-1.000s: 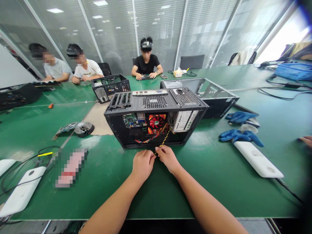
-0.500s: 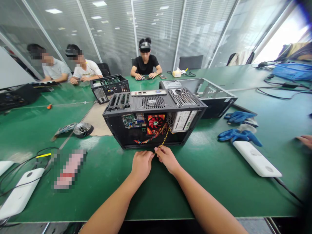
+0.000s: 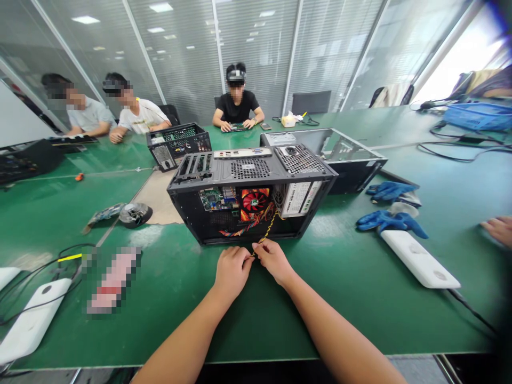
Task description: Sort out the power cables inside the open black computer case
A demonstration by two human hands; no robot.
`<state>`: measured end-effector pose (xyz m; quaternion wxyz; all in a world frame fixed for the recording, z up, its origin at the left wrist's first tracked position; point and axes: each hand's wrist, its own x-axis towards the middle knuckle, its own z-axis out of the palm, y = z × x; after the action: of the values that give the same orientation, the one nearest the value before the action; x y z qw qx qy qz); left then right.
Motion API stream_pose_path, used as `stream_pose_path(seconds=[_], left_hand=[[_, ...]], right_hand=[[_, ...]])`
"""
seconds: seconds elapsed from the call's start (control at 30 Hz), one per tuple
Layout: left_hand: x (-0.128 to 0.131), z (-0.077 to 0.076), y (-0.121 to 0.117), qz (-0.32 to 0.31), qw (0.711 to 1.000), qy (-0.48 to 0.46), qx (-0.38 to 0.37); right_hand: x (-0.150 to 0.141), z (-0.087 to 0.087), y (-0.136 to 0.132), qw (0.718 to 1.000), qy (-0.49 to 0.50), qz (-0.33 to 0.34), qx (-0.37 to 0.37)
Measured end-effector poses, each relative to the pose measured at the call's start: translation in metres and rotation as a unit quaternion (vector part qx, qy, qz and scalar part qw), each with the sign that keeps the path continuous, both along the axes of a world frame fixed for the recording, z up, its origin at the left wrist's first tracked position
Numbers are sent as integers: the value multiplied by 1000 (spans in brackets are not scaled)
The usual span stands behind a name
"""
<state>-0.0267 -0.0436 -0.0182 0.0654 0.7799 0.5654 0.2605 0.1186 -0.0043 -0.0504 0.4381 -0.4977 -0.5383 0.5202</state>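
Readable text: none; every marking is too small or blurred to make out.

Item 1: white label (image 3: 297, 198), on the power supply (image 3: 284, 200) inside the computer case (image 3: 219, 169). Dark printed lines run lengthwise, with small green marks near one edge; wording illegible.

Item 2: round emblem (image 3: 255, 202), pale and green, on the hub of the red fan (image 3: 248, 196) in the same case; characters illegible.

Item 3: small pale sticker (image 3: 248, 167), on the upper face of the same case, at the middle of the perforated grille (image 3: 238, 169); content illegible.

Item 4: small white sticker (image 3: 370, 163), on the dark side of the open case (image 3: 349, 178) behind; content illegible.
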Motion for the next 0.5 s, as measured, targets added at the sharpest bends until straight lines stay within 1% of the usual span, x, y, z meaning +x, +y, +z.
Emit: stream_pose_path(seconds=[0.17, 0.33, 0.5], left_hand=[[0, 4, 0, 5, 1000, 24, -2], [0, 5, 1, 2, 999, 46, -14], [-1, 4, 1, 1, 999, 38, -2]], right_hand=[[-1, -2, 0, 1000, 9, -4, -10], [-1, 1, -2, 998, 58, 5, -34], [-1, 0, -2, 996, 76, -3, -36]])
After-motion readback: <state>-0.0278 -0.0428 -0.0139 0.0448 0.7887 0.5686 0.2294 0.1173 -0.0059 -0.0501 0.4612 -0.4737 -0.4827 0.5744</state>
